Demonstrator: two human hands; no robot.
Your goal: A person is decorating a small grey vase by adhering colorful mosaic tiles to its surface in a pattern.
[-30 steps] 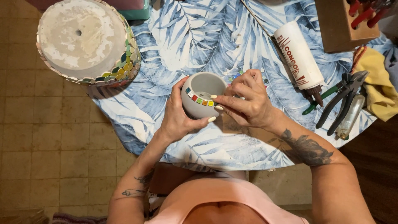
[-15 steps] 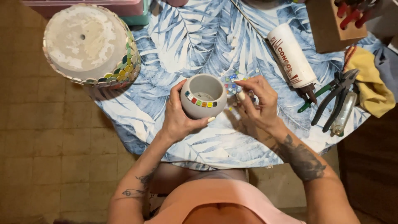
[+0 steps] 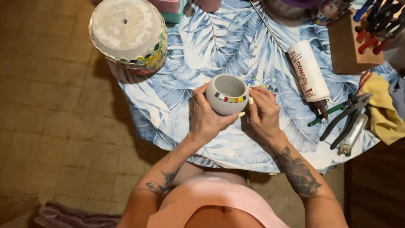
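Above the table [image 3: 181,97], left hand [image 3: 206,120] cups the small pot [image 3: 227,93]; right hand [image 3: 263,112] apparently pinches its rim.

A home craft corner set up for mosaic work, on a worn tiled floor [image 3: 55,126]. Round table under a blue leaf-print cloth [image 3: 190,63], crowded with a glue tube [image 3: 310,76], nippers [image 3: 346,114], loose coloured tile chips [image 3: 263,86], a yellow rag [image 3: 382,109]. Upturned flowerpot [image 3: 126,33] partly tiled at the edge.
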